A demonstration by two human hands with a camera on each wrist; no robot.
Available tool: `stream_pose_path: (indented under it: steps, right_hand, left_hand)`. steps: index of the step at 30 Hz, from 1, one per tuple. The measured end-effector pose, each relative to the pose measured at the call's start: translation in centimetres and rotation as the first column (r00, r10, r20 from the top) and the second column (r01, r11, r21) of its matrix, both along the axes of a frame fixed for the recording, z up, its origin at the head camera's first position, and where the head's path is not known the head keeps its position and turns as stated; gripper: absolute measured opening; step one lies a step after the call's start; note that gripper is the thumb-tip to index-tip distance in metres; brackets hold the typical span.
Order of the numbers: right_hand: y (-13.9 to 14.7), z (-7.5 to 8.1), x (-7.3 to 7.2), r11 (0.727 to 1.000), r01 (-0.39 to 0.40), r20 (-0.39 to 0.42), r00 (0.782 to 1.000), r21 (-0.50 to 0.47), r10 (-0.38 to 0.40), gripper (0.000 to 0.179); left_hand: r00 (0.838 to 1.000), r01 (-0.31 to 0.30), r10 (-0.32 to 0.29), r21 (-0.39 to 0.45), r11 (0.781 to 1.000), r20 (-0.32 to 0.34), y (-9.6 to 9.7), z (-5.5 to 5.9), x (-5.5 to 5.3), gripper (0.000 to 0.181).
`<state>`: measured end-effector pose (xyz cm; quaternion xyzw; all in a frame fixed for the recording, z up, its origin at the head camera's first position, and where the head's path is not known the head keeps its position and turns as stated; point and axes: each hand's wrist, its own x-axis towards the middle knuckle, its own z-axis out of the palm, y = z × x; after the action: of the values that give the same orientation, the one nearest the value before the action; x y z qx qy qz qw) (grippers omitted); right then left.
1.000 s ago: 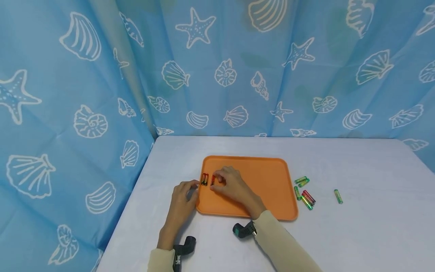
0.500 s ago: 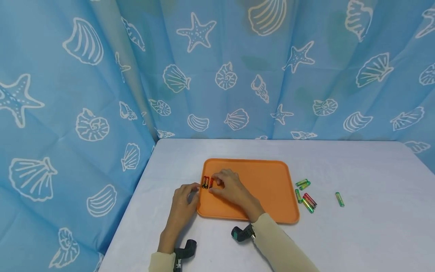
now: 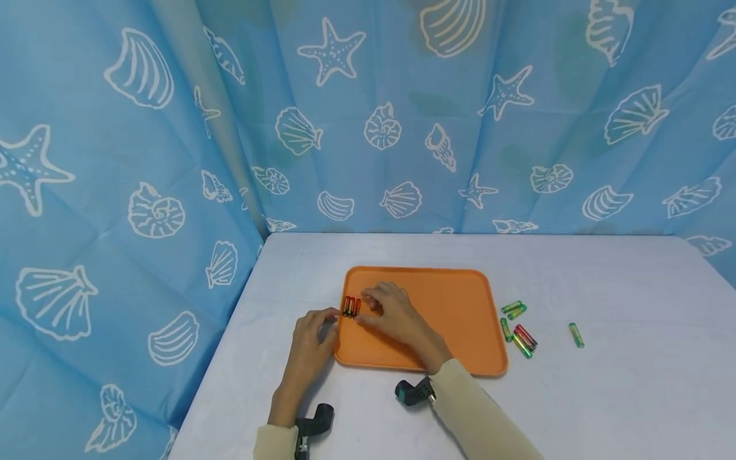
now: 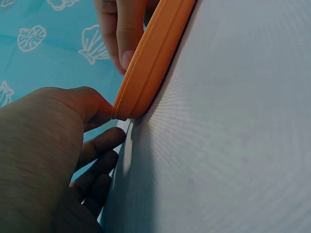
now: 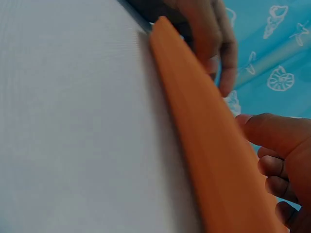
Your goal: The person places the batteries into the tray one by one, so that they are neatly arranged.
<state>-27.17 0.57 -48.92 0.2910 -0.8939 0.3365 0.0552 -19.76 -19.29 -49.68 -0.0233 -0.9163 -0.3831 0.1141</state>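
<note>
Three red-and-black batteries [image 3: 351, 306] lie side by side near the left edge of an orange tray [image 3: 437, 294]. Over the rightmost of them is my right hand [image 3: 397, 316], its index finger close to one end and its thumb near the other. The left hand [image 3: 310, 342] rests on the table at the tray's left side, index fingertip right at the rim. In the left wrist view its thumb touches the tray's corner [image 4: 133, 104], the other fingers loosely bent below. The right wrist view shows the right thumb [image 5: 267, 128] over the tray's front wall; the batteries are hidden there.
Right of the tray, several green batteries [image 3: 506, 329] lie loosely around a red battery pair [image 3: 526, 336]. A lone green battery [image 3: 576, 335] sits farther right on the white table [image 3: 632, 383]. A blue shell-print curtain [image 3: 402, 96] hangs behind and to the left.
The right hand has slid the third red battery left against the other two, and its fingers have drawn slightly back from it. The left hand has stayed at the tray's rim.
</note>
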Motion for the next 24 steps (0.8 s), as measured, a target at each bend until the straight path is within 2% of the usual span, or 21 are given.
stream_pose_path:
  steps: [7, 14, 19, 24]
  right_hand:
    - [2.7, 1.1, 1.2, 0.999, 0.045, -0.025, 0.999, 0.009, -0.044, 0.043]
    - [6.4, 2.3, 3.1, 1.000, 0.012, -0.007, 1.000, 0.010, -0.012, 0.037]
    - [9.7, 2.7, 4.5, 0.999, 0.016, -0.076, 0.997, 0.039, -0.013, 0.036]
    - [13.1, 2.3, 5.4, 0.999, 0.026, -0.177, 0.984, 0.038, -0.019, 0.035]
  left_hand:
    - [1.000, 0.024, -0.023, 0.025, 0.999, -0.018, 0.3, 0.2, 0.1, 0.028]
    - [1.000, 0.013, -0.014, 0.045, 0.999, 0.006, 0.2, 0.0, 0.1, 0.028]
    - [1.000, 0.014, -0.015, 0.046, 0.999, 0.027, 0.1, 0.0, 0.1, 0.029]
    - [1.000, 0.017, -0.018, 0.040, 0.999, 0.025, 0.0, 0.0, 0.1, 0.030]
